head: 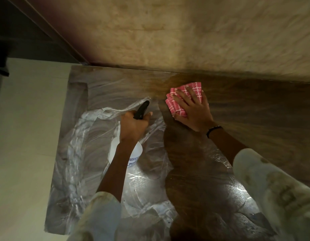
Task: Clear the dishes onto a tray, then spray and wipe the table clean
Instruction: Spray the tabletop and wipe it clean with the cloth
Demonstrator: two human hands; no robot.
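Note:
My left hand (133,125) grips the neck of a white spray bottle (137,150) with a black trigger head (142,109) that points toward the wall. My right hand (194,108) lies flat, fingers spread, pressing a folded pink checked cloth (185,96) onto the dark wooden table (237,110) near its far edge. The bottle hangs over the left part of the table, just left of the cloth. No dishes or tray are in view.
A crumpled clear plastic sheet (91,136) covers the left part of the table. A beige wall (185,32) runs along the far edge. The table's left edge drops to a pale floor (25,136).

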